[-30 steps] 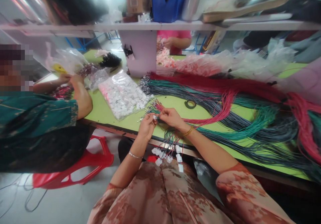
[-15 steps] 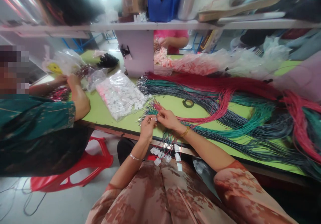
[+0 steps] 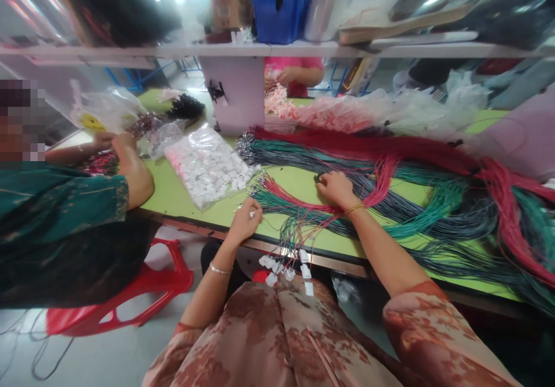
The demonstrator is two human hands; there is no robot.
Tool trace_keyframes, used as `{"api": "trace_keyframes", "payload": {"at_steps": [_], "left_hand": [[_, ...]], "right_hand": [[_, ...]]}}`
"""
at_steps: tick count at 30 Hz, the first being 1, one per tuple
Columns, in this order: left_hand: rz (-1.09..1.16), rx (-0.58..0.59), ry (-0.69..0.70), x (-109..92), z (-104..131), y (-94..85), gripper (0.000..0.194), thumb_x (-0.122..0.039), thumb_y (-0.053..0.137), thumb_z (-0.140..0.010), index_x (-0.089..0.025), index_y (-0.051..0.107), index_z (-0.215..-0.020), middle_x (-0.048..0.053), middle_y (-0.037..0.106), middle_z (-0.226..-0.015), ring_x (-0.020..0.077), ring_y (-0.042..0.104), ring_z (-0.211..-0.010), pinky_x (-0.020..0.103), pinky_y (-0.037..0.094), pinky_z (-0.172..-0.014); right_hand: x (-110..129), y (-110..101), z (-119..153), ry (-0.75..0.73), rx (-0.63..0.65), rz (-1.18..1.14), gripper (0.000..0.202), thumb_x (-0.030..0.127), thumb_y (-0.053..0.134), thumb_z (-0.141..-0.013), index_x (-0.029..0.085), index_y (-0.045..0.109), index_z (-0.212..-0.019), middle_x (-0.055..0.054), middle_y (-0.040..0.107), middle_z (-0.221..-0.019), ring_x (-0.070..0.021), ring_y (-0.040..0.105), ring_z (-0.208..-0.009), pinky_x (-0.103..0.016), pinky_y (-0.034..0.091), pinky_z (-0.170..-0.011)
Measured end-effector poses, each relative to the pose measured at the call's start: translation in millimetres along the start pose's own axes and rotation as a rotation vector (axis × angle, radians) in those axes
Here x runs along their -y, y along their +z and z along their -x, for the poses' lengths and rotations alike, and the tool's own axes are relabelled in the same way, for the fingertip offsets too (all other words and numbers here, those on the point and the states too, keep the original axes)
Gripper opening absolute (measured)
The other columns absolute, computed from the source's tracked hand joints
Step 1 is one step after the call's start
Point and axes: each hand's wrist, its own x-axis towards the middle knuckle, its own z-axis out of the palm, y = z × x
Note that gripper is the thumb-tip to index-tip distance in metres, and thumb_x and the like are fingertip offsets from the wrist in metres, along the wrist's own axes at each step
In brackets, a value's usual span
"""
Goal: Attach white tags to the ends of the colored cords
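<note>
Left hand (image 3: 247,218): grip pinches one white connector (image 3: 252,214) over the worktop (image 3: 208,218). Right hand (image 3: 336,189): at one partly hidden black object (image 3: 318,178); grip, cannot tell. At least seven wired connectors (image 3: 289,274) hang nearby; one clear bag (image 3: 210,167) lies beyond.

The left hand (image 3: 248,218) is pinching a small white plastic connector (image 3: 252,214) near the front edge of the lime-green surface (image 3: 208,219), while the right hand (image 3: 336,189) is reaching over the black roll of tape (image 3: 318,178), its wrist crossing the long red wires (image 3: 318,206). Several white rectangular connectors on thin wires (image 3: 306,271) are hanging over that edge, and a clear plastic bag of white connectors (image 3: 212,170) is lying beyond the left hand.
</note>
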Motion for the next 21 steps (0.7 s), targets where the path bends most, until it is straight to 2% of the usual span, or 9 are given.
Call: {"api": "trace_keyframes", "payload": {"at_steps": [2, 4, 8, 9, 11, 13, 15, 18, 21], "left_hand": [[-0.256, 0.087, 0.054, -5, -3, -4.9, 0.006, -0.013, 0.064, -0.069, -0.019, 0.066, -0.07, -0.001, 0.058, -0.053, 0.0131, 0.05, -0.052, 0.023, 0.037, -0.057], [-0.474, 0.156, 0.094, -12, -5, -8.9, 0.01, -0.015, 0.058, -0.074, -0.019, 0.067, -0.073, -0.001, 0.059, -0.056, 0.0145, 0.051, -0.056, 0.025, 0.039, -0.061], [-0.679, 0.369, 0.202, -30, -8, -10.2, 0.017, -0.026, 0.055, -0.08, -0.018, 0.068, -0.088, 0.003, 0.068, -0.084, 0.0167, 0.058, -0.077, 0.027, 0.043, -0.074], [-0.736, 0.392, 0.227, -34, -8, -8.5, 0.017, -0.027, 0.054, -0.081, -0.018, 0.068, -0.086, 0.004, 0.068, -0.087, 0.0171, 0.058, -0.079, 0.028, 0.043, -0.075], [-0.905, 0.333, 0.247, -38, -7, -2.7, 0.02, -0.028, 0.051, -0.083, -0.018, 0.065, -0.075, 0.006, 0.067, -0.079, 0.018, 0.057, -0.076, 0.028, 0.041, -0.072], [-1.065, 0.199, 0.23, -39, -6, 4.6, 0.025, -0.03, 0.049, -0.084, -0.018, 0.061, -0.065, 0.006, 0.062, -0.069, 0.0191, 0.056, -0.07, 0.03, 0.038, -0.068], [-1.118, 0.125, 0.184, -38, -6, 11.1, 0.027, -0.031, 0.047, -0.086, -0.019, 0.057, -0.065, 0.005, 0.059, -0.064, 0.0194, 0.054, -0.066, 0.03, 0.036, -0.064], [-1.011, 0.169, 0.165, -35, -7, 15.5, 0.026, -0.029, 0.041, -0.088, -0.02, 0.054, -0.067, 0.003, 0.057, -0.064, 0.0175, 0.051, -0.063, 0.029, 0.035, -0.063], [-0.831, 0.252, 0.196, -34, -9, 13.9, 0.026, -0.027, 0.038, -0.087, -0.019, 0.054, -0.069, 0.001, 0.058, -0.066, 0.0157, 0.051, -0.065, 0.027, 0.037, -0.065]], "right_hand": [[4, 2, 5, -0.028, -0.031, -0.139, 0.027, 0.038, 0.051, -0.085, 0.015, 0.063, -0.079, -0.014, 0.064, -0.088, -0.0243, 0.054, -0.087, -0.031, 0.039, -0.071], [17, -3, 11, -0.079, -0.029, -0.41, 0.031, 0.042, 0.047, -0.087, 0.017, 0.06, -0.074, -0.008, 0.062, -0.076, -0.0191, 0.053, -0.075, -0.029, 0.039, -0.069], [53, -27, 33, -0.254, 0.101, -1.05, 0.037, 0.051, 0.05, -0.086, 0.018, 0.055, -0.07, -0.002, 0.06, -0.072, -0.0141, 0.051, -0.069, -0.027, 0.041, -0.07], [63, -32, 41, -0.272, 0.14, -1.163, 0.037, 0.052, 0.053, -0.085, 0.019, 0.054, -0.069, -0.002, 0.059, -0.07, -0.0136, 0.051, -0.067, -0.027, 0.042, -0.069], [80, -41, 55, -0.309, 0.251, -1.31, 0.037, 0.052, 0.056, -0.083, 0.019, 0.053, -0.068, -0.001, 0.058, -0.068, -0.0134, 0.051, -0.066, -0.027, 0.042, -0.068], [94, -44, 69, -0.342, 0.34, -1.384, 0.037, 0.052, 0.056, -0.084, 0.018, 0.052, -0.068, -0.001, 0.058, -0.068, -0.0131, 0.051, -0.067, -0.027, 0.041, -0.067], [104, -40, 79, -0.379, 0.409, -1.388, 0.038, 0.052, 0.055, -0.085, 0.018, 0.052, -0.068, -0.001, 0.057, -0.07, -0.0127, 0.05, -0.067, -0.026, 0.041, -0.067], [111, -25, 87, -0.392, 0.409, -1.285, 0.04, 0.054, 0.052, -0.086, 0.017, 0.051, -0.07, 0.0, 0.055, -0.068, -0.0118, 0.047, -0.065, -0.025, 0.039, -0.064], [111, -10, 89, -0.356, 0.283, -1.119, 0.038, 0.052, 0.051, -0.087, 0.017, 0.051, -0.072, 0.001, 0.053, -0.067, -0.0108, 0.043, -0.062, -0.024, 0.036, -0.059]]}}
